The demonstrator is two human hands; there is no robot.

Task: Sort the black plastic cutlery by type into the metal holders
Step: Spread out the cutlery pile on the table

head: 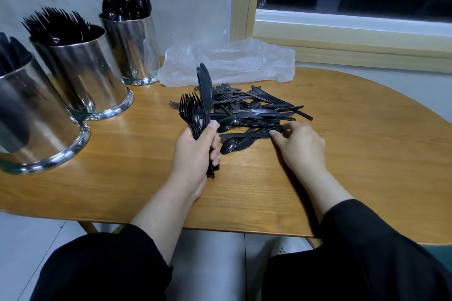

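A loose pile of black plastic cutlery (254,110) lies mid-table, with knives, forks and spoons mixed. My left hand (195,154) grips an upright bundle of forks and knives (200,105) at the pile's left edge. My right hand (297,144) rests at the pile's near right side, with fingertips pinching the handle of a knife (247,135) lying there. Three metal holders stand at the left: the nearest one (34,115) holds knives, the middle one (80,73) forks, the far one (132,44) spoons.
A crumpled clear plastic bag (227,61) lies behind the pile, against the wall under a window frame (342,39). The wooden table (354,154) has a rounded right end and its near edge runs just above my lap.
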